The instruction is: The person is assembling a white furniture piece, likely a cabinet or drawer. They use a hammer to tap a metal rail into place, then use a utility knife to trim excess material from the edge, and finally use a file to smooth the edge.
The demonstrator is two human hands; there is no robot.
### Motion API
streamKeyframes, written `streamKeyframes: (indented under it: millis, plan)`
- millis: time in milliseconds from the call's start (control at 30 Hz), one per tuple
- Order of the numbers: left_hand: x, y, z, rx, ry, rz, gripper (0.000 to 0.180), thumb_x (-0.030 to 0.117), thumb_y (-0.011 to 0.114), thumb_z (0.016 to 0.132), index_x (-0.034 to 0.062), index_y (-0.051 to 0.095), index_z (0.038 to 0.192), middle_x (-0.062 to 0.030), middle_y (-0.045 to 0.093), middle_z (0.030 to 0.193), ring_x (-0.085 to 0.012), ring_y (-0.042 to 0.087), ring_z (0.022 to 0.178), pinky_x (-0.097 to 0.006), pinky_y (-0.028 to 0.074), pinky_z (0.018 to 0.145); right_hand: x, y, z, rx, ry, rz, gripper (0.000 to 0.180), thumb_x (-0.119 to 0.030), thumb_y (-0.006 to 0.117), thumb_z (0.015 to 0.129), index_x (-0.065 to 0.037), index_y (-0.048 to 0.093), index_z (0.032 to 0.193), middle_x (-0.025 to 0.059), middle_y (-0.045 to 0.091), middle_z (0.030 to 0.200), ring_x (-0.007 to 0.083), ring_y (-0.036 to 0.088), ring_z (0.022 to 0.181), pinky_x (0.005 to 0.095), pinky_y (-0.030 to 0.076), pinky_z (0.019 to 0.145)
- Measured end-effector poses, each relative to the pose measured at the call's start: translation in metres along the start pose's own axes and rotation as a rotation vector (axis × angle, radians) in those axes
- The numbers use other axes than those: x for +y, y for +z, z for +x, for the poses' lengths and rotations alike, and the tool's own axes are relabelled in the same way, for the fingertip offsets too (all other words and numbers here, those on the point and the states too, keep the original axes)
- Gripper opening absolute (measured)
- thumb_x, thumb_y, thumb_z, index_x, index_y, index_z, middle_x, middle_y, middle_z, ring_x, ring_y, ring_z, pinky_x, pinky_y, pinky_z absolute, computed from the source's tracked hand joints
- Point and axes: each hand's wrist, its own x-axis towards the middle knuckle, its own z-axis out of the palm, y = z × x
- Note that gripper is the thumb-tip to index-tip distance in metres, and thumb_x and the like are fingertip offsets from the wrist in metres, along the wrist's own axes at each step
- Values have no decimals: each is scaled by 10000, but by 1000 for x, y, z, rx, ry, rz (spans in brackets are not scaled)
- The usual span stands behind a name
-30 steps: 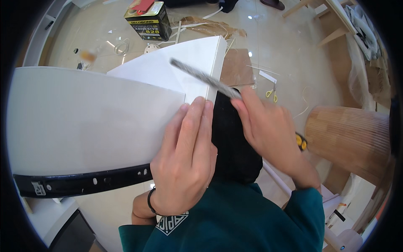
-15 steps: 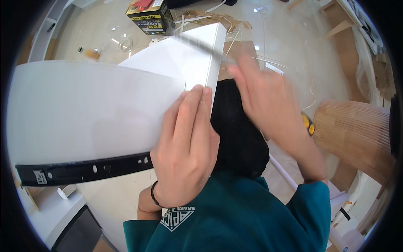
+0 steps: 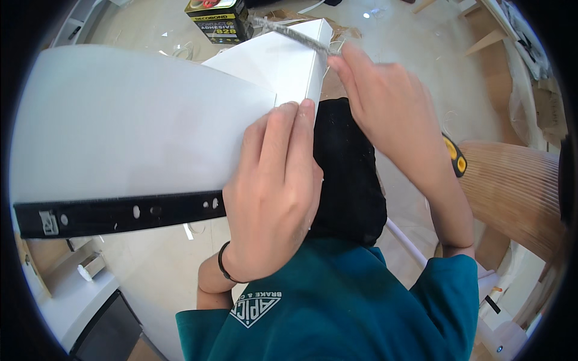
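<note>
A white drawer [image 3: 138,132] lies across my lap, its side panel facing up and a black slide rail [image 3: 120,212] along its near edge. My left hand [image 3: 274,162] is closed on the drawer beside the front panel's edge, fingers together on top; its thumb is hidden. My right hand [image 3: 388,108] is closed around the end of a long, narrow grey file [image 3: 295,37]. The file lies slantwise over the far end of the front panel [image 3: 314,66], its tip pointing up and left. Whether it touches the edge I cannot tell.
A black and yellow adhesive tin [image 3: 217,24] stands on the floor ahead. To my right is a ribbed wooden piece [image 3: 512,186], with a yellow and black handle [image 3: 456,155] by my forearm. White cabinetry [image 3: 90,301] stands lower left.
The drawer and my left hand sit higher in the picture. My right hand, blurred before, has moved slightly up and right with the file, which shows more sharply now.
</note>
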Motion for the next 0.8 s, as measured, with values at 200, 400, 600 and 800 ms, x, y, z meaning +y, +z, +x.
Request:
streamKeyframes:
  millis: [200,400,600,800]
  plan:
    - [2,-19,-19,-60,-11,-11,481,16,685,760,-67,586,1223,-190,603,1197,-341,615,1040,-355,546,812,-12,-22,-44,42,147,204,151,-213,512,991,-65,534,965,182,574,616,396,607,585,462,451,512]
    - [-4,-7,-107,313,119,-176,467,319,782,790,56,619,1140,-110,618,1106,-288,615,995,-362,511,833,-21,-22,-109,-179,140,357,128,-148,552,955,-44,558,1029,157,587,694,366,590,568,429,442,515]
    - [-24,51,-133,635,28,-279,535,479,756,810,150,495,1142,-50,548,1049,-233,564,955,-392,434,900,-28,-17,-136,-186,93,509,132,-117,585,921,-33,588,1023,145,598,755,344,608,638,412,475,563]
    - [-28,58,-134,653,11,-350,413,418,696,872,166,491,1128,-61,560,1079,-247,576,1002,-414,426,942,-38,-17,-138,-248,-103,517,213,-116,608,903,-36,578,1098,125,593,775,337,598,614,415,485,554]
